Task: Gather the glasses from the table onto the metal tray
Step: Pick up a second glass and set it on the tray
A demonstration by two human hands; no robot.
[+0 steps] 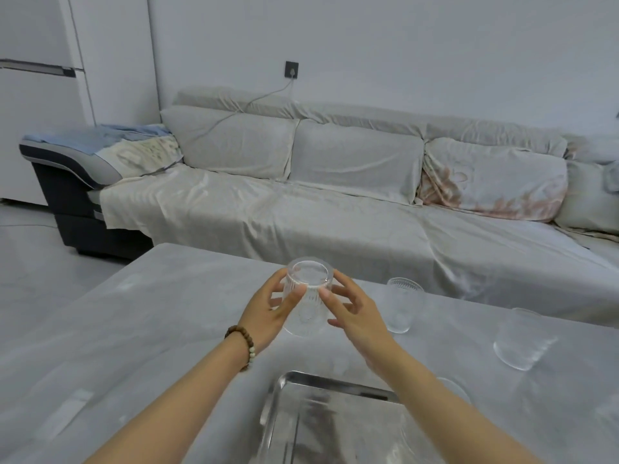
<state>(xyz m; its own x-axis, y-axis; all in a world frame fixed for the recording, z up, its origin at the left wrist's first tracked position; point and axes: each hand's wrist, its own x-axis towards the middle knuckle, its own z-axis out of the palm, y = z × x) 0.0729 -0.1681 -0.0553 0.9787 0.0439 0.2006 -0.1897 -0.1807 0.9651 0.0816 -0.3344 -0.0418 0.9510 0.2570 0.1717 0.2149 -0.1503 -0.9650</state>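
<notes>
A clear ribbed glass [307,279] is held between both hands above the grey table [150,329], its thick base facing me. My left hand [268,313], with a bead bracelet on the wrist, grips its left side. My right hand [351,313] touches its right side with thumb and fingers. A second ribbed glass [403,304] stands upright just right of my hands. A third clear glass [517,339] stands further right. The metal tray [321,426] lies at the near edge, below my arms; a glass rim shows dimly behind my right forearm.
A long sofa [335,202] under a pale cover runs behind the table. A white fridge [40,95] stands at the far left. A cable hangs from a wall socket [291,69] onto the sofa back.
</notes>
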